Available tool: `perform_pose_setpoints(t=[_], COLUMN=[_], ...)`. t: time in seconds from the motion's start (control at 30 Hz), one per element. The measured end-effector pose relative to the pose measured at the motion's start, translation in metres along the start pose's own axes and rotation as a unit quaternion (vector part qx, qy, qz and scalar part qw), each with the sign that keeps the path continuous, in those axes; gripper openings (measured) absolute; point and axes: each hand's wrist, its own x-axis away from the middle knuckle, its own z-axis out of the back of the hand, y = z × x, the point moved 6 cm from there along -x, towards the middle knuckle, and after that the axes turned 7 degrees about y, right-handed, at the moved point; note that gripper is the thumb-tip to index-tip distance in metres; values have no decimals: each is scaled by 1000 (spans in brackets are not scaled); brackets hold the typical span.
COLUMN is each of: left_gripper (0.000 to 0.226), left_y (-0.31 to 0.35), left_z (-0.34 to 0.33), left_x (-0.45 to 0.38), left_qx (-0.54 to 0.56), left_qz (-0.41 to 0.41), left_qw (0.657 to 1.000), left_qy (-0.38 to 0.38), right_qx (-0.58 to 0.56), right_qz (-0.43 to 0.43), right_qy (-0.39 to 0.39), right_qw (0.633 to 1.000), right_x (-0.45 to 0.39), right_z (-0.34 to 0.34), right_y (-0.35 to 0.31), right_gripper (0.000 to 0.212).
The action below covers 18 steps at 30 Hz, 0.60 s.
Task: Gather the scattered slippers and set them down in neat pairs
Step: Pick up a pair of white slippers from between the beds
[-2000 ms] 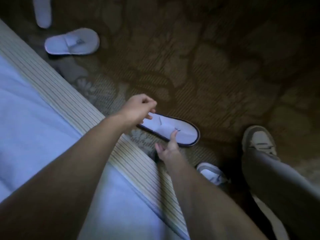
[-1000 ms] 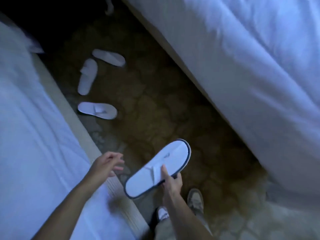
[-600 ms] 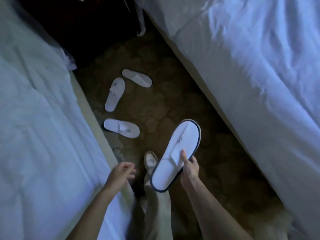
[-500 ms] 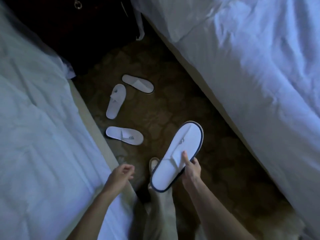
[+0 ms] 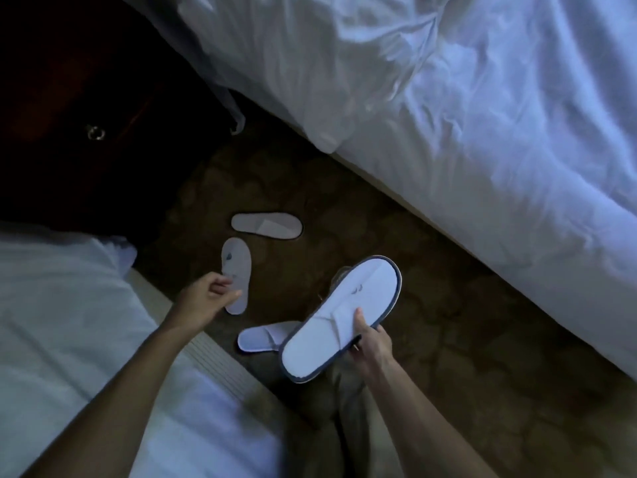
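So, early days: right hand (image 5: 370,343), lower centre of frame, grips one slipper (image 5: 341,315) by its edge, thumb on top, held above the carpet (image 5: 448,339). Left hand (image 5: 206,298), centre-left, is empty w/ fingers loosely curled. Three more slippers lie scattered mid-frame: top (image 5: 267,225), middle (image 5: 236,270), low one (image 5: 262,339) partly hidden behind the held one. No pairs set yet; approx. all pairing left.

Both forearms bare, no sleeves; light beige trousers (image 5: 348,419); pale shoe (image 5: 339,274) mostly hidden.
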Motion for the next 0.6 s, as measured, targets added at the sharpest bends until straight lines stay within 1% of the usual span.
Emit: perform_pose_setpoints(t=[0.1, 0.23, 0.33, 0.4, 0.47, 0.53, 0.57, 0.6], left_gripper=[45, 55, 61, 66, 71, 74, 75, 75], left_y=[34, 67, 82, 84, 83, 76, 71, 64], left_z=[16, 5, -7, -19, -34, -51, -62, -73], left_x=[-57, -132, -182, -216, -248, -281, -298, -315], left_qx=[-12, -91, -154, -187, -223, -222, -209, -211], left_qz=[-41, -101, -153, -159, -162, -152, -144, -140], left_qw=[999, 990, 976, 969, 959, 959, 960, 959], left_qy=[19, -28, -27, -40, -63, -94, -114, -129], right_qx=[-52, -102, -129, -151, -177, -211, -228, -236], right_qz=[-21, -22, -36, -48, -44, -43, -38, -28], right_qy=[-20, -20, -9, 6, 22, 45, 60, 73], right_qw=[998, 994, 991, 987, 983, 976, 971, 969], right_x=[-7, -37, -62, -80, -100, -125, -137, -150], right_z=[-41, -84, -102, -107, -107, -104, -102, -101], right_y=[-5, -3, 3, 8, 11, 20, 23, 26], right_gripper=[42, 45, 45, 44, 34, 26, 29, 37])
